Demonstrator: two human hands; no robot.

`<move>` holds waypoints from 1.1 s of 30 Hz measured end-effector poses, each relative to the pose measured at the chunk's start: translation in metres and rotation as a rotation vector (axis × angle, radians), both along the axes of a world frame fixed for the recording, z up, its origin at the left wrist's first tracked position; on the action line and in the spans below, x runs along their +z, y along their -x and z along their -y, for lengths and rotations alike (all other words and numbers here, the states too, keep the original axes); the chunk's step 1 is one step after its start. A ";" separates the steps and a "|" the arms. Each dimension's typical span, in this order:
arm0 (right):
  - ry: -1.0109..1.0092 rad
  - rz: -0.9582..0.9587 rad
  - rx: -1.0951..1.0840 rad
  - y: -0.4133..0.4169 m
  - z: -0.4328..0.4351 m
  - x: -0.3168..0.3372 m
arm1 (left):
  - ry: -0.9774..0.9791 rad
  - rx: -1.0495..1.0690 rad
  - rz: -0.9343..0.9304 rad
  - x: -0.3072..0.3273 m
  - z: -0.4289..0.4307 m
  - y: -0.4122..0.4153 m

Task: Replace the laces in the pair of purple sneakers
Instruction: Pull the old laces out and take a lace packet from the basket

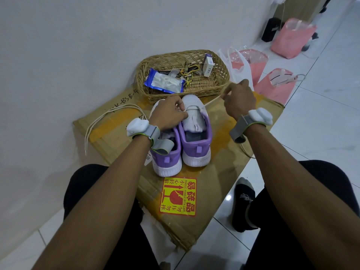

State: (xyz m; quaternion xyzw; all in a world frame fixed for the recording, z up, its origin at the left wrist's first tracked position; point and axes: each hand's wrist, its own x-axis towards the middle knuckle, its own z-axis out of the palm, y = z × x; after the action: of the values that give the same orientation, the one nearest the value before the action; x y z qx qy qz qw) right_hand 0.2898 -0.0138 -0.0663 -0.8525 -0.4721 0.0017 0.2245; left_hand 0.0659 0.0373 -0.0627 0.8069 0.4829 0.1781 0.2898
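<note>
While left hand (168,112) pinches sneaker (195,121) upper, right hand (239,102) pinches lace (214,99); basket (220,61) just behind toes.

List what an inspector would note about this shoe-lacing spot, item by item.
surface: cardboard box on tiled floor, fragile sticker near the person.
job's things: two purple sneakers side by side, heels toward the person; loose lace at left.
clutter: wicker basket holding a blue packet, a cord bundle, a small carton.
grippers: left hand grips one sneaker's upper; right hand pinches a taut lace.
cables: nothing seen.
surroundings: white wall; pink bags at right.
</note>
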 end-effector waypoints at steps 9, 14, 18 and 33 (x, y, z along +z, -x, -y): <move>0.098 -0.124 0.315 0.024 0.002 -0.013 | -0.028 0.002 -0.006 0.000 0.001 -0.001; -0.012 -0.054 -0.063 0.005 0.007 -0.001 | -0.043 0.007 -0.013 0.001 0.002 0.000; 0.022 -0.186 0.253 0.011 0.003 -0.003 | -0.040 0.011 -0.008 0.000 0.002 -0.002; -0.008 -0.144 0.313 0.013 0.001 -0.001 | -0.036 0.022 -0.012 0.006 0.003 0.000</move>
State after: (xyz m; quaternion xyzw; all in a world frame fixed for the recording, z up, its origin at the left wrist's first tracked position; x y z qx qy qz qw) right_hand 0.2768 -0.0148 -0.0677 -0.7652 -0.5819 0.0957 0.2583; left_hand 0.0662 0.0342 -0.0572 0.8076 0.4902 0.1852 0.2705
